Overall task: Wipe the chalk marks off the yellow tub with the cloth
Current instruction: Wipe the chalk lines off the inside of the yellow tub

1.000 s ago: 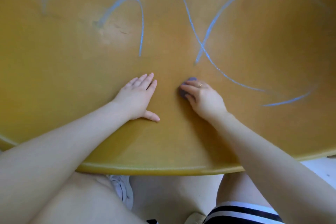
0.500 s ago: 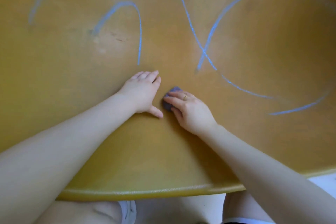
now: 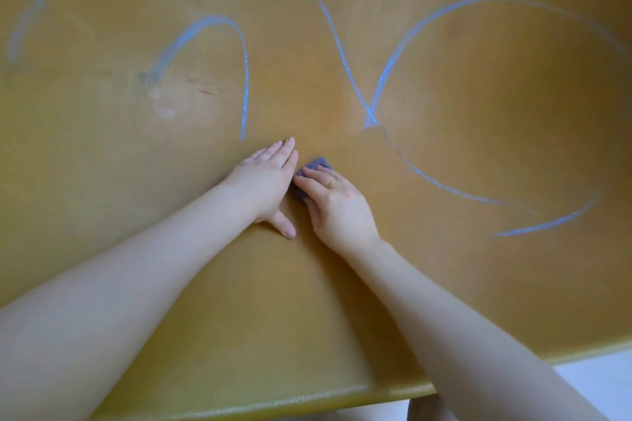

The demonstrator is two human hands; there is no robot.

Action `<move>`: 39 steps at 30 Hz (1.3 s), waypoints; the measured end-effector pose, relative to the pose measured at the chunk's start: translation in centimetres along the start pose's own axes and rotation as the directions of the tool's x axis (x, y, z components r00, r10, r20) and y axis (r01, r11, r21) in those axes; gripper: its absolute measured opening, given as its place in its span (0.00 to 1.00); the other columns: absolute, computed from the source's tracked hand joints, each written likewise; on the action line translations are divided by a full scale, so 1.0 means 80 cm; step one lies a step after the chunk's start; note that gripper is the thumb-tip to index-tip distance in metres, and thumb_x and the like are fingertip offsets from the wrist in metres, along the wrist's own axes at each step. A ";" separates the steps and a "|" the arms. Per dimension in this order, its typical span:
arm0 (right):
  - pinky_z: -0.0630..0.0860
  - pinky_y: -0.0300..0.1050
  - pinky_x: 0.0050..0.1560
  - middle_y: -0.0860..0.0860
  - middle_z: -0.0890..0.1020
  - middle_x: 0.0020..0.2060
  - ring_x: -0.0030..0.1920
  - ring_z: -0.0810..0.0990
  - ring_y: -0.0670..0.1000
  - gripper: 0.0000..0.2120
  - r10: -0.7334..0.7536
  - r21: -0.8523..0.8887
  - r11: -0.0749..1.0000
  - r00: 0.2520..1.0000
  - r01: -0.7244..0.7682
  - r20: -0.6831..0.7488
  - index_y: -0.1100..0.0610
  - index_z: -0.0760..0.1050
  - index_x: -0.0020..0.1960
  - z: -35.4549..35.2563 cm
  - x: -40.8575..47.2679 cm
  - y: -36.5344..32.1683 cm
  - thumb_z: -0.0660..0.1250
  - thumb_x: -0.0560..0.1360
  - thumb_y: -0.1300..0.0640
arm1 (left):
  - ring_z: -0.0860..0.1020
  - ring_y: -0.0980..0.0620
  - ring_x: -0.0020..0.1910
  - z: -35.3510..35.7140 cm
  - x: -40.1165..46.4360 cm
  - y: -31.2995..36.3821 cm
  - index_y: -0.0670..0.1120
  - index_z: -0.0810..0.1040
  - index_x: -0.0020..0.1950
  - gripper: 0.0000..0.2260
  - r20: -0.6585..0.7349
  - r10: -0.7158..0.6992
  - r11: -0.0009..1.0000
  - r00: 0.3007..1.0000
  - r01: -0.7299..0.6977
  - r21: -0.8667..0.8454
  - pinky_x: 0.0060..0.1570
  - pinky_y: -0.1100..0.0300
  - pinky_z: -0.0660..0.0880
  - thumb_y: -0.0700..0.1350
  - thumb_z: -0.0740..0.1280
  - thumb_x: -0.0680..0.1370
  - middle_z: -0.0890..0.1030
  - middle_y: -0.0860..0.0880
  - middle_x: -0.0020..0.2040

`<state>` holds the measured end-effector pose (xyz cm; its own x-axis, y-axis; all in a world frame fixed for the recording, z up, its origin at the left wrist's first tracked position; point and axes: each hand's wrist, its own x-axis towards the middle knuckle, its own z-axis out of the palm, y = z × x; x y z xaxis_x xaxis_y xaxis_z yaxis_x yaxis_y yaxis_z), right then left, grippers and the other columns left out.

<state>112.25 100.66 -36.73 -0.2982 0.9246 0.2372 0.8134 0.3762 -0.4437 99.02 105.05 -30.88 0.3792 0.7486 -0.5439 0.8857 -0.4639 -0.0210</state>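
The yellow tub (image 3: 102,164) fills the view, and I look into its curved inside. Blue chalk marks cross it: an arch (image 3: 219,44) at upper left, a faint streak (image 3: 20,31) at far left, and long crossing curves (image 3: 372,99) at right. My left hand (image 3: 266,184) lies flat on the tub, fingers together, thumb out. My right hand (image 3: 335,205), with a ring on one finger, presses a small purple-grey cloth (image 3: 316,166) against the tub right beside the left hand. Most of the cloth is hidden under the fingers.
The tub's rim (image 3: 273,403) runs along the bottom of the view, with a pale floor (image 3: 602,376) beyond it at lower right. A bare leg (image 3: 420,410) shows just under the rim. Smeared pale patches (image 3: 164,106) sit below the arch.
My right hand has slid the cloth left, from near the crossing curves to right beside my left hand. The view has moved closer into the tub.
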 end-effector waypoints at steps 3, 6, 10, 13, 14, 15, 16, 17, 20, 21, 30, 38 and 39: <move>0.78 0.53 0.49 0.59 0.82 0.51 0.51 0.81 0.60 0.14 -0.051 -0.090 0.995 0.999 0.050 -0.005 0.61 0.80 0.52 -0.030 0.022 0.044 0.59 0.72 0.60 | 0.40 0.49 0.76 -0.001 0.003 0.002 0.41 0.39 0.76 0.59 0.004 -0.010 1.000 1.000 0.010 0.015 0.73 0.58 0.42 0.65 0.72 0.63 0.35 0.45 0.76; 0.72 0.46 0.55 0.55 0.78 0.59 0.61 0.74 0.56 0.14 0.176 -0.171 0.967 0.980 -0.189 -0.087 0.60 0.78 0.56 -0.065 0.045 0.094 0.63 0.73 0.66 | 0.39 0.50 0.76 0.002 0.002 0.000 0.42 0.38 0.76 0.58 0.016 -0.011 1.000 1.000 0.012 -0.021 0.73 0.58 0.42 0.65 0.72 0.63 0.34 0.46 0.76; 0.63 0.43 0.60 0.55 0.73 0.64 0.67 0.66 0.54 0.16 0.373 -0.216 0.893 0.918 -0.395 -0.137 0.60 0.74 0.62 -0.085 0.048 0.119 0.59 0.75 0.66 | 0.39 0.51 0.76 0.002 -0.001 -0.001 0.42 0.38 0.76 0.58 0.007 -0.006 0.999 1.000 0.006 -0.050 0.73 0.58 0.41 0.64 0.72 0.64 0.34 0.47 0.76; 0.67 0.44 0.56 0.57 0.77 0.61 0.63 0.71 0.56 0.15 0.303 -0.196 0.929 0.949 -0.314 -0.083 0.61 0.77 0.57 -0.067 0.023 0.077 0.62 0.72 0.67 | 0.40 0.50 0.76 0.000 -0.004 0.002 0.42 0.39 0.76 0.58 0.003 -0.026 0.998 1.000 0.026 -0.064 0.73 0.58 0.41 0.64 0.73 0.63 0.35 0.46 0.76; 0.71 0.44 0.54 0.57 0.79 0.58 0.60 0.75 0.57 0.14 0.234 -0.179 0.954 0.971 -0.240 -0.057 0.60 0.79 0.54 -0.061 0.008 0.060 0.63 0.70 0.68 | 0.40 0.50 0.76 -0.001 -0.004 0.004 0.41 0.39 0.76 0.58 0.003 -0.039 0.997 0.999 0.039 -0.068 0.73 0.57 0.42 0.64 0.73 0.64 0.35 0.46 0.76; 0.74 0.45 0.51 0.56 0.81 0.54 0.55 0.79 0.57 0.14 0.156 -0.158 0.974 0.987 -0.162 -0.050 0.60 0.81 0.51 -0.056 -0.010 0.044 0.63 0.69 0.67 | 0.40 0.50 0.76 -0.002 -0.004 0.009 0.41 0.39 0.76 0.57 0.005 -0.058 0.995 0.998 0.059 -0.078 0.73 0.57 0.42 0.65 0.72 0.64 0.36 0.46 0.76; 0.76 0.45 0.50 0.56 0.83 0.51 0.52 0.81 0.57 0.14 0.083 -0.134 0.987 0.996 -0.088 -0.038 0.59 0.81 0.49 -0.052 -0.029 0.033 0.62 0.68 0.64 | 0.41 0.50 0.76 -0.003 -0.004 0.015 0.41 0.40 0.76 0.57 0.005 -0.086 0.992 0.996 0.086 -0.097 0.73 0.56 0.42 0.66 0.71 0.64 0.36 0.45 0.76; 0.76 0.47 0.52 0.55 0.83 0.50 0.51 0.81 0.57 0.15 0.033 -0.098 0.995 0.999 -0.034 -0.013 0.58 0.81 0.49 -0.049 -0.047 0.026 0.59 0.69 0.61 | 0.41 0.49 0.76 -0.005 -0.003 0.024 0.41 0.40 0.76 0.56 0.003 -0.113 0.986 0.994 0.113 -0.121 0.73 0.55 0.42 0.67 0.70 0.64 0.37 0.45 0.77; 0.75 0.50 0.56 0.56 0.82 0.52 0.53 0.80 0.58 0.17 -0.004 -0.004 1.000 0.996 0.004 0.084 0.59 0.80 0.53 -0.050 -0.069 0.028 0.56 0.72 0.57 | 0.41 0.49 0.76 -0.004 0.004 0.062 0.41 0.42 0.77 0.55 -0.025 -0.089 0.978 0.996 0.083 -0.189 0.73 0.54 0.42 0.68 0.69 0.65 0.38 0.45 0.77; 0.75 0.49 0.55 0.56 0.82 0.52 0.53 0.80 0.58 0.17 -0.003 -0.013 1.000 0.995 0.005 0.095 0.59 0.80 0.53 -0.056 -0.063 0.038 0.56 0.72 0.58 | 0.41 0.49 0.76 -0.002 0.006 0.073 0.41 0.42 0.77 0.55 -0.035 -0.058 0.979 0.998 0.051 -0.195 0.73 0.55 0.41 0.67 0.69 0.65 0.38 0.45 0.77; 0.67 0.46 0.54 0.59 0.79 0.54 0.59 0.73 0.59 0.12 0.334 -0.216 0.911 0.936 -0.351 -0.114 0.64 0.78 0.52 -0.108 0.012 0.134 0.61 0.71 0.69 | 0.39 0.51 0.76 0.008 0.009 0.092 0.42 0.37 0.76 0.58 -0.002 -0.052 0.980 0.999 0.050 -0.191 0.73 0.58 0.42 0.66 0.71 0.64 0.34 0.46 0.76; 0.77 0.53 0.51 0.56 0.83 0.49 0.51 0.81 0.59 0.15 -0.039 -0.042 0.998 0.994 0.044 0.105 0.59 0.81 0.49 -0.075 -0.088 0.057 0.59 0.70 0.59 | 0.39 0.51 0.76 -0.002 0.004 0.100 0.42 0.38 0.76 0.59 0.036 -0.093 0.967 0.995 0.099 -0.234 0.74 0.57 0.46 0.65 0.73 0.63 0.34 0.47 0.76; 0.78 0.52 0.50 0.56 0.83 0.50 0.51 0.81 0.59 0.15 -0.081 -0.059 0.994 0.988 0.089 0.132 0.59 0.81 0.50 -0.079 -0.084 0.063 0.58 0.71 0.59 | 0.39 0.51 0.76 -0.003 0.004 0.102 0.42 0.38 0.76 0.59 0.040 -0.107 0.964 0.994 0.113 -0.240 0.74 0.57 0.46 0.64 0.73 0.63 0.34 0.47 0.76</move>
<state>121.52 95.97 -35.06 -0.4260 0.8911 0.1564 0.8118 0.4528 -0.3686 106.39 101.61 -31.01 0.2717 0.7743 -0.5715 0.9611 -0.2491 0.1194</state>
